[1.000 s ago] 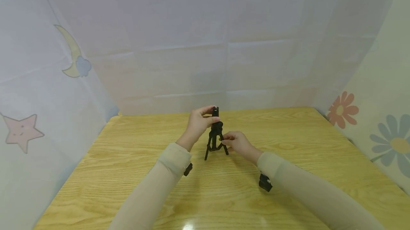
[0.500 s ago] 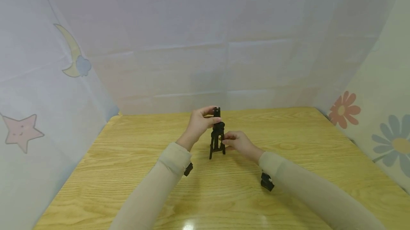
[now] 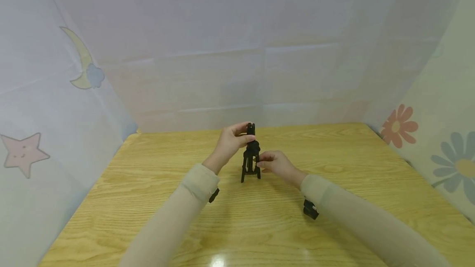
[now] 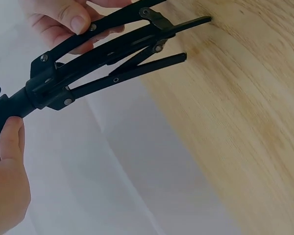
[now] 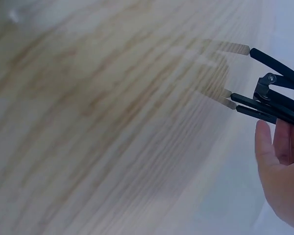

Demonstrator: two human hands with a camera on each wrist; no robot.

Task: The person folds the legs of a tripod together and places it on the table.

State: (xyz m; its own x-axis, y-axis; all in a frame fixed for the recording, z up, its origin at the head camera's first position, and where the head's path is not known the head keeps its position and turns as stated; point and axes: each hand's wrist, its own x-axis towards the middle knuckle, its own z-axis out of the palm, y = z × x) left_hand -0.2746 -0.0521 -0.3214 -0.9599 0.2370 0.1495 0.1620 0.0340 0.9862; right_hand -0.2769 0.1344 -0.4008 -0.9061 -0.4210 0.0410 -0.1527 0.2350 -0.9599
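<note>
Wood-grain worktop (image 3: 167, 234) runs back to a pale printed backdrop (image 3: 204, 52). Left grip (image 3: 229, 141): curled round the neck (image 4: 14, 105) of a black tripod (image 3: 252, 150). Right grip (image 3: 278, 164): pinched onto one leg (image 4: 115, 19), no gap we can see. Tripod sits between both, near upright, feet down, over the middle of the worktop. Legs only partly splayed. Black wrist units (image 3: 311, 210) hang under both sleeves (image 3: 341, 201), well apart from it.

Risks, our judgement: let go at this narrow stance and it could tip; force one leg alone and the brace (image 4: 158, 22) could bind or nip a fingertip; if the left grip slips, the lot could twist.

Can't make out whether all feet (image 4: 209, 19) touch wood. Some fingertips are behind the tripod. Left wrist view crops its top; right wrist view shows only its lower end.
</note>
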